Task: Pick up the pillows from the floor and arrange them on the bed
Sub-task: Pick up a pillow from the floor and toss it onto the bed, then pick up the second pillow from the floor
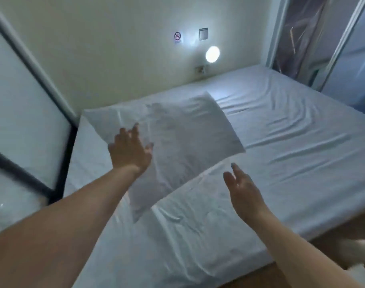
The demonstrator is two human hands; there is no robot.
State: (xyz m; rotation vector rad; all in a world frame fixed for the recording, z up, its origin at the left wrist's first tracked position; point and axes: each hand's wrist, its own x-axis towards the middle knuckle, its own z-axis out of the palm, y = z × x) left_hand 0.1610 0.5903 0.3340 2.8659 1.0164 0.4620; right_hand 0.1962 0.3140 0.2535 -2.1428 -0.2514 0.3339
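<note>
A white pillow (183,142) is over the left half of the bed (291,154), tilted, its near corner seeming to hang just above the sheet. My left hand (131,150) is spread open at the pillow's left edge, fingers apart, and whether it touches the cloth is unclear. My right hand (243,190) is open to the right of the pillow's lower edge, apart from it, holding nothing. Something white (362,252) lies on the floor at the far right, partly cut off, too blurred to name.
A wall with a round lamp (212,54) and a no-smoking sign (177,36) runs behind the bed. A black-framed glass panel (32,121) stands at the left. Curtains and a sliding door (302,38) are at the far right. Wooden floor (285,271) shows in front.
</note>
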